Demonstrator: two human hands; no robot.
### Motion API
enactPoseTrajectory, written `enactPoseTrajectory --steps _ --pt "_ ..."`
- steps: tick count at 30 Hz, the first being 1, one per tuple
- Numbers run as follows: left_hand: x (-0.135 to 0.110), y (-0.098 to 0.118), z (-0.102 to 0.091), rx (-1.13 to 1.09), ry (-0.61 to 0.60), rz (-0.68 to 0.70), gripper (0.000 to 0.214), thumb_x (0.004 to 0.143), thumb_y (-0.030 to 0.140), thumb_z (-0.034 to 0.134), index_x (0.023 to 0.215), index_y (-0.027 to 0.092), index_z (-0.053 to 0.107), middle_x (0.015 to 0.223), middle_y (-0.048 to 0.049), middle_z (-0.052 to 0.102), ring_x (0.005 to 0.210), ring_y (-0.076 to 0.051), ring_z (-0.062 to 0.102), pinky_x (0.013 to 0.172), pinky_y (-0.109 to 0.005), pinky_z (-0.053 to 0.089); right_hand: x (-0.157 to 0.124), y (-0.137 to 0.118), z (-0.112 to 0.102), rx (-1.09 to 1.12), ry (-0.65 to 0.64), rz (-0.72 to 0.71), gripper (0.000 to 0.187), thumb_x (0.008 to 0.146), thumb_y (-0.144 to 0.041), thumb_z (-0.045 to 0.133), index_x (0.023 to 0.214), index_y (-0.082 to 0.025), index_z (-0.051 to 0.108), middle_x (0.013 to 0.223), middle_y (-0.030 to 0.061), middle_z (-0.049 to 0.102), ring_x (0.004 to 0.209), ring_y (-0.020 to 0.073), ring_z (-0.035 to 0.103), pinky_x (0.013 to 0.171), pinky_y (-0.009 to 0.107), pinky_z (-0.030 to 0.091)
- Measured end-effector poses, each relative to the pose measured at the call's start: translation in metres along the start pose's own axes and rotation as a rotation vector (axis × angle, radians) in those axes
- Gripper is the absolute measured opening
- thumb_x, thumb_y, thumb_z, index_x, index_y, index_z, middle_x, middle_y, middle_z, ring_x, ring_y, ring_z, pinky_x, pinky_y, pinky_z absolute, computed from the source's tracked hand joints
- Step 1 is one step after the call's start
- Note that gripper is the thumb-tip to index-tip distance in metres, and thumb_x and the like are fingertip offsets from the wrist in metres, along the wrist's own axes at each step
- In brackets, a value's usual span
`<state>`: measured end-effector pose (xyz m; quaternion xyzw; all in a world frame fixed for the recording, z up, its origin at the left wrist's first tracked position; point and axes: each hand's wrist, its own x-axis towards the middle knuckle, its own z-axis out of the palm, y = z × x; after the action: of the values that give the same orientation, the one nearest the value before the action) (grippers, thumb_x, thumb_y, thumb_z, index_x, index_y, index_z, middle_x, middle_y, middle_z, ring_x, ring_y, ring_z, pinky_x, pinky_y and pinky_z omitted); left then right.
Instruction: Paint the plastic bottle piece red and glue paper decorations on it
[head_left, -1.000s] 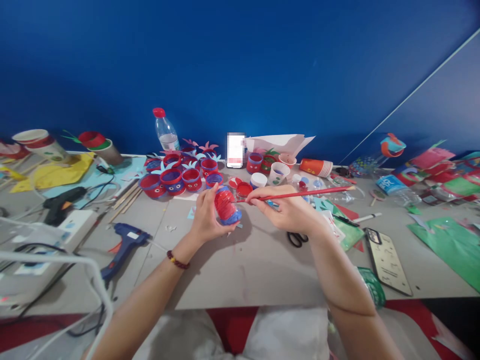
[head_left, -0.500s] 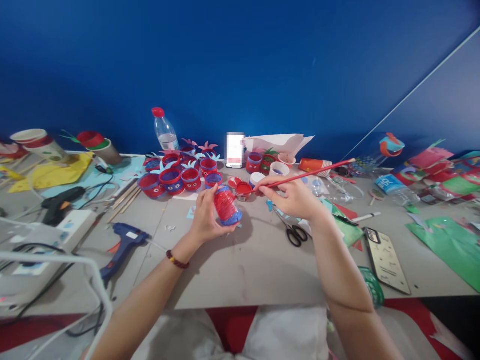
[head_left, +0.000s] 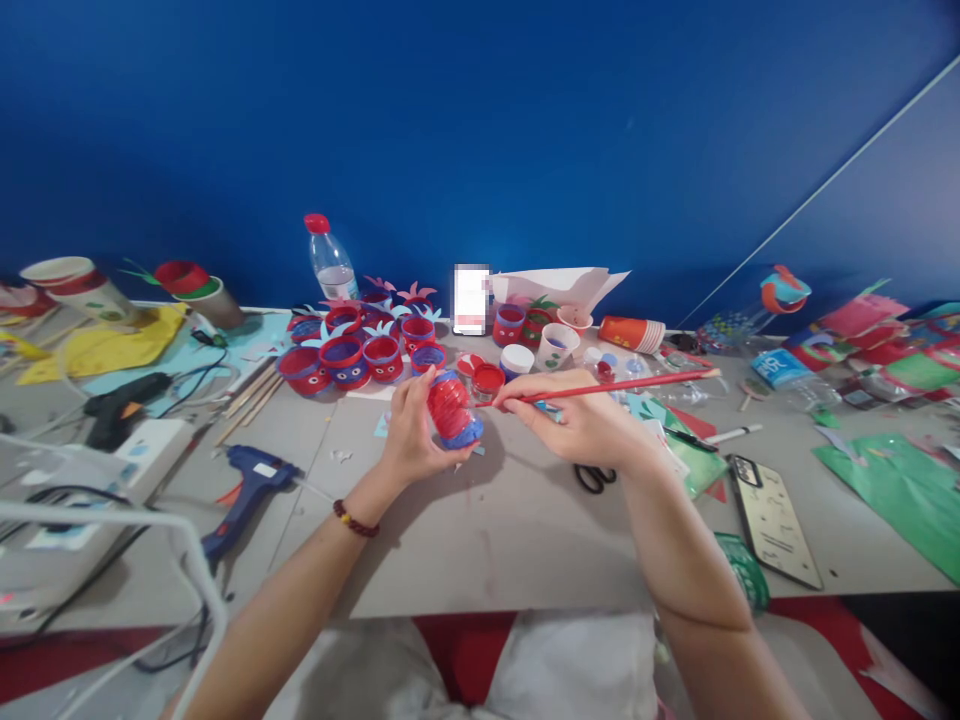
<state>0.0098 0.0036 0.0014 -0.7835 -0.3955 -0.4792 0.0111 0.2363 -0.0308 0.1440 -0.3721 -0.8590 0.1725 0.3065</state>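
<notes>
My left hand (head_left: 414, 432) is closed round a small ridged plastic cup (head_left: 451, 410), painted red with a blue rim, held on its side above the grey table (head_left: 480, 520). My right hand (head_left: 577, 418) pinches a long red paintbrush (head_left: 622, 384) whose tip sits just right of the cup's red side. A small pot of red paint (head_left: 487, 380) stands just behind the cup, with a white pot (head_left: 517, 359) beside it.
A cluster of painted red-and-blue cups (head_left: 360, 345) and a water bottle (head_left: 330, 260) stand behind. Two glue guns (head_left: 251, 480) (head_left: 124, 405) lie left. Scissors (head_left: 594, 477), a phone (head_left: 772, 520), a stack of paper cups (head_left: 632, 333) and coloured paper (head_left: 900, 490) lie right.
My right hand went back to the red paint pot with the brush, then returned toward me and brought the tip to the cup again. The left hand held the cup still.
</notes>
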Motion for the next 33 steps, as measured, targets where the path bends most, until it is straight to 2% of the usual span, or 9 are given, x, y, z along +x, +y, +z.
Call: enactPoseTrajectory --steps 6,13,20,26,33 --pt "0.0 0.0 0.0 0.012 -0.014 -0.005 0.125 0.054 0.05 0.086 0.151 0.023 0.013 0.133 -0.0158 0.05 0.116 -0.034 0.05 0.099 -0.052 0.043 -0.002 0.0 0.001 0.09 -0.041 -0.044 0.018 0.093 -0.021 0.053 0.099 -0.02 0.07 0.091 0.0032 0.076 0.077 0.0158 0.068 0.068 0.028 0.052" --pt "-0.002 -0.002 0.001 -0.016 0.013 -0.009 0.124 0.053 0.05 0.087 0.15 0.027 0.014 0.132 -0.0138 0.049 0.115 -0.033 0.05 0.099 -0.053 0.043 0.004 0.015 -0.003 0.094 -0.01 0.007 0.019 0.093 -0.023 0.053 0.092 -0.02 0.072 0.086 0.0039 0.075 0.077 0.0171 0.067 0.068 0.03 0.054" --pt "-0.001 -0.003 0.0 -0.059 0.038 0.021 0.121 0.054 0.051 0.087 0.15 0.025 0.018 0.131 -0.0151 0.048 0.115 -0.033 0.049 0.098 -0.053 0.044 0.005 0.039 -0.001 -0.077 0.084 0.02 0.02 0.095 -0.027 0.052 0.093 -0.021 0.071 0.085 0.0034 0.073 0.075 0.0166 0.063 0.07 0.031 0.05" --pt "-0.001 -0.003 0.0 -0.02 -0.003 -0.016 0.124 0.053 0.049 0.087 0.15 0.026 0.014 0.133 -0.0152 0.046 0.116 -0.034 0.049 0.1 -0.054 0.043 0.004 0.025 0.0 -0.024 0.04 0.04 0.019 0.095 -0.024 0.052 0.096 -0.021 0.07 0.085 0.003 0.074 0.073 0.0156 0.064 0.066 0.029 0.05" --pt "-0.001 -0.004 0.001 -0.006 0.036 -0.014 0.12 0.056 0.05 0.085 0.15 0.026 0.015 0.132 -0.015 0.045 0.116 -0.034 0.048 0.099 -0.055 0.042 -0.002 0.006 -0.005 0.072 -0.022 0.006 0.017 0.093 -0.021 0.053 0.096 -0.02 0.07 0.088 0.0035 0.076 0.076 0.016 0.067 0.066 0.028 0.051"
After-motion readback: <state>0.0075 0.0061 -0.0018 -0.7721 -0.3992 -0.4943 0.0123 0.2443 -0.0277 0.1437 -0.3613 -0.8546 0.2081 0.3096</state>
